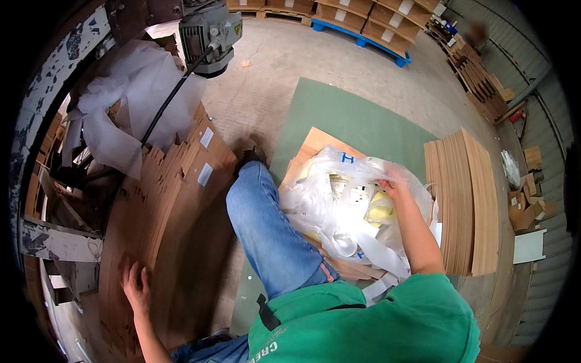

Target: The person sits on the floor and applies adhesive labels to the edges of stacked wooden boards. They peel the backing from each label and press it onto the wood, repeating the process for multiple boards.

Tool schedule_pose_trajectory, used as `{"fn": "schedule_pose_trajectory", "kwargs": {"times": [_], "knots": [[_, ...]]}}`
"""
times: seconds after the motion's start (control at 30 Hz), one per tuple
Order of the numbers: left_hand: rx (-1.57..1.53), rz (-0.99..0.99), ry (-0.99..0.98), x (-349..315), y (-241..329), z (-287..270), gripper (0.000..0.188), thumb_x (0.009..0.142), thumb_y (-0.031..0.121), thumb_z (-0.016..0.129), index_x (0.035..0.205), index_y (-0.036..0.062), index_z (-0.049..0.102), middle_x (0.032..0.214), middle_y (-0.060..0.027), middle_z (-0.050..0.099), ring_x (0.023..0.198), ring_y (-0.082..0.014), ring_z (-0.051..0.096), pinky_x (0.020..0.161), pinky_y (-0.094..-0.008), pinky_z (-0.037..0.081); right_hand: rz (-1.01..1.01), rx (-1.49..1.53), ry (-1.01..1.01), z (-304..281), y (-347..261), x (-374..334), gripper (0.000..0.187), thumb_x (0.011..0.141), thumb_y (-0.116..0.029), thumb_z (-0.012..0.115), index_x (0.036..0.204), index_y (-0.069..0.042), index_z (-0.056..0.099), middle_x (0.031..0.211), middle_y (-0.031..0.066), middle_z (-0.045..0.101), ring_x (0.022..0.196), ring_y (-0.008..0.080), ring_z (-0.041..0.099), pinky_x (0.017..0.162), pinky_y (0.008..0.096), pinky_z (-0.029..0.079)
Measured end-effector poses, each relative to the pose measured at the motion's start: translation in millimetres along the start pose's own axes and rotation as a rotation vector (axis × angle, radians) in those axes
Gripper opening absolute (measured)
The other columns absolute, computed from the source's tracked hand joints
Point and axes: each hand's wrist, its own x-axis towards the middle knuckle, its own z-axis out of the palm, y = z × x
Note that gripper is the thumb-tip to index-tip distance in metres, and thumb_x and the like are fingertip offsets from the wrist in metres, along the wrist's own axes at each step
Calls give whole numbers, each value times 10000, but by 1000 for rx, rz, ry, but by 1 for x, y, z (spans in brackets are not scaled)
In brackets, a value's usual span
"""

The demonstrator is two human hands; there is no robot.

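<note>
My left hand (pixel 136 285) rests on the tall stack of brown cardboard sheets (pixel 175 181) at the left, fingers apart, holding nothing. To the right of my raised knee lies a clear plastic bag (pixel 302 202), its mouth spread open. Inside it are white rolls of labels or tape (pixel 345 242) and something yellow (pixel 380 207). My right hand (pixel 396 183) is at the bag's far right edge, fingers closed on the thin plastic and partly covered by it. A loose white strip (pixel 384 257) trails out of the bag toward me. Flat cardboard sheets (pixel 321 145) lie beneath the bag.
A cardboard stack (pixel 463 206) stands to the right of the bag, on a green board (pixel 357 109). Crumpled translucent film (pixel 130 91) and a grey motor (pixel 209 39) with a black cable are at the left. Boxes on a blue pallet (pixel 363 41) stand far back.
</note>
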Motion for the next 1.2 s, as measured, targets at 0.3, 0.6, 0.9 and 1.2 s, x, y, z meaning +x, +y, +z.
{"fn": "schedule_pose_trajectory", "kwargs": {"times": [0.3, 0.6, 0.9, 1.2], "knots": [[-19, 21, -22, -1, -6, 5, 197, 828, 119, 620, 986, 2, 605, 1227, -193, 520, 1121, -368, 480, 944, -419, 378, 169, -446, -54, 72, 35, -72, 199, 852, -117, 609, 843, 71, 547, 784, 147, 598, 637, 202, 599, 583, 285, 539], [35, 5, 0, 3, 2, 3, 189, 841, 121, 601, 987, 2, 607, 1170, -198, 551, 1073, -366, 509, 929, -428, 383, 346, -21, 17, 59, 102, -104, 182, 866, -104, 588, 946, 37, 507, 875, 135, 587, 746, 225, 596, 596, 332, 542], [59, 59, 13, 10, 15, -2, 206, 839, 128, 606, 1010, 12, 601, 1196, -182, 546, 1095, -359, 503, 948, -442, 364, -307, -613, 79, 59, 41, -104, 519, 795, -147, 685, 1170, 25, 371, 705, 141, 627, 553, 174, 611, 460, 289, 479], [89, 61, 15, 4, 4, 4, 177, 833, 126, 610, 972, 18, 612, 1207, -180, 541, 1113, -363, 490, 965, -440, 356, -663, -1526, 68, 42, 19, -96, 262, 773, -225, 664, 890, -30, 534, 653, 123, 616, 634, 323, 615, 583, 411, 489]]}}
